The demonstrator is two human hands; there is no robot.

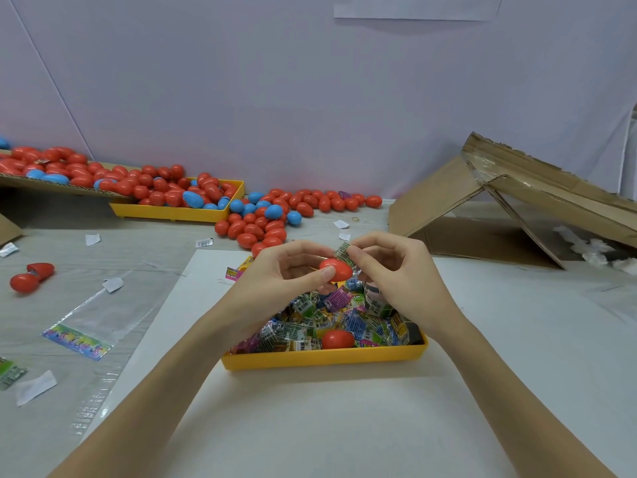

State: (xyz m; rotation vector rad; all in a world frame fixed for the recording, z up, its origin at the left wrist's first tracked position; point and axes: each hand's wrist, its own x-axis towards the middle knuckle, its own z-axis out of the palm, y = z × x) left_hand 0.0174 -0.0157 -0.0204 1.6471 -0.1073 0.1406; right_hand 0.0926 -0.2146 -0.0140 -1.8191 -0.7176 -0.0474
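My left hand [289, 270] holds a red plastic egg half [339, 269] between thumb and fingers, above a yellow tray [324, 358]. My right hand [396, 270] pinches a small green printed packet [344, 254] right at the egg half's upper edge. The tray is full of several small colourful packets [331, 319]. Another red egg piece [337, 339] lies among them near the tray's front wall.
Many red and blue eggs are heaped at the back in a second yellow tray [179, 212] and loose on the table [303, 205]. A flattened cardboard box [510, 201] leans at right. At left lie an open red egg [31, 276], clear bags [93, 319] and paper scraps.
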